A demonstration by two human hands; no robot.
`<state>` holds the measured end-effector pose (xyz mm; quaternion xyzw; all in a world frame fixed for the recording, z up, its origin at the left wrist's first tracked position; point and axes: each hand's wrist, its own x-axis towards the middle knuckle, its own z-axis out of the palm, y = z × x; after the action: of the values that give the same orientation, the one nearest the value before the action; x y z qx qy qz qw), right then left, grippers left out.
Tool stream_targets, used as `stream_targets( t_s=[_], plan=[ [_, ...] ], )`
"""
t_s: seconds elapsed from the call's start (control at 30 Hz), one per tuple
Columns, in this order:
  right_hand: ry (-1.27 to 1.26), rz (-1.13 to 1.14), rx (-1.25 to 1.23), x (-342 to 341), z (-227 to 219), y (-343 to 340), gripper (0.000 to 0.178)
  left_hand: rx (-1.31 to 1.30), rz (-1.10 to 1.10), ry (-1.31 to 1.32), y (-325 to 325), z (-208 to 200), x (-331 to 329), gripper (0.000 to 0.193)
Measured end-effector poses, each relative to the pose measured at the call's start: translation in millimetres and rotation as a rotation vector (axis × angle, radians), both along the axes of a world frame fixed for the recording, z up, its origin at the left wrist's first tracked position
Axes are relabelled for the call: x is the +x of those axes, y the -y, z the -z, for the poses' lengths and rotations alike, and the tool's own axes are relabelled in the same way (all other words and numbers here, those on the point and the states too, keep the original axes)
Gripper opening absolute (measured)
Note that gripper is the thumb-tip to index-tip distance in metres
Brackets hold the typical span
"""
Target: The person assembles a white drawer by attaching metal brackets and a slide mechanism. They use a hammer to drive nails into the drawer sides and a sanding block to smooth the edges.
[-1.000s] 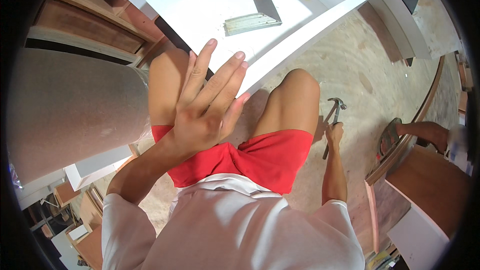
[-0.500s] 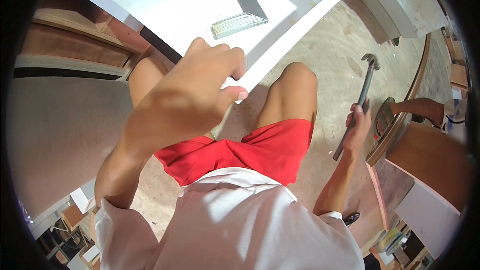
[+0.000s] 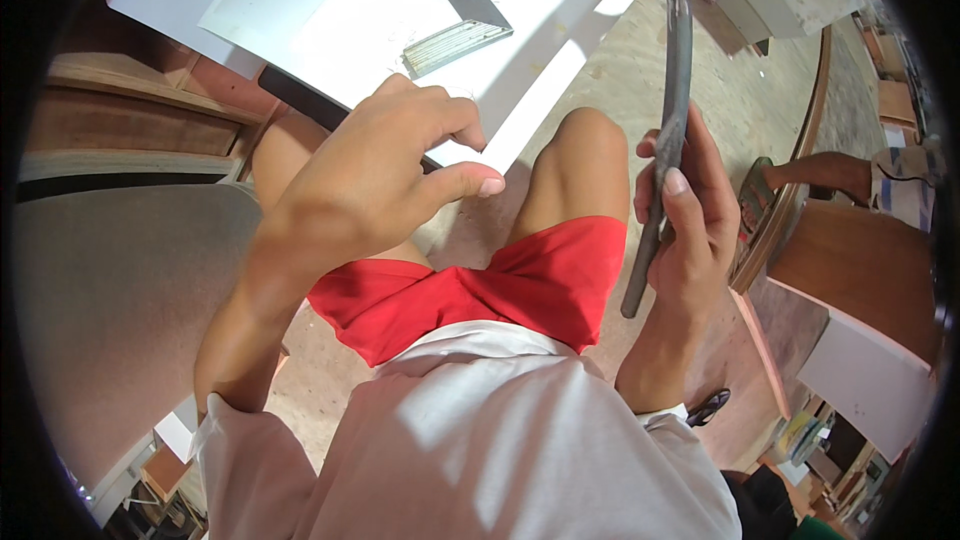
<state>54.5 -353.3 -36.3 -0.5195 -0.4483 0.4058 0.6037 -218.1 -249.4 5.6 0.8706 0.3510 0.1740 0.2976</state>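
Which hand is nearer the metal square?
Left. The left hand is just below the metal square in the picture; the right hand, holding the hammer, is farther off, down and right.

Left hand (image 3: pixel 390 155), beyond the left side of the red shorts (image 3: pixel 470 285), was back-uppermost, thumb apart from the curled forefinger. Right hand (image 3: pixel 700 220), right of the shorts, was raised, fingers curled in a grip.
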Motion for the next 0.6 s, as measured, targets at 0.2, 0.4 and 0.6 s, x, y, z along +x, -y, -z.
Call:
stream_targets(
  t_s=[0.2,0.4,0.6],
  plan=[
    [0.012,-0.001,0.019,-27,-18,3,0.066,0.053,0.013,0.155,1,18,-10,0.024],
    [0.309,0.019,0.126,-29,-17,5,0.071,0.495,-0.340,0.193,35,-25,-2,0.029],
    [0.397,-0.022,0.246,-44,-32,3,0.080,-0.121,-0.305,0.665,51,-30,31,0.053]
  ],
)
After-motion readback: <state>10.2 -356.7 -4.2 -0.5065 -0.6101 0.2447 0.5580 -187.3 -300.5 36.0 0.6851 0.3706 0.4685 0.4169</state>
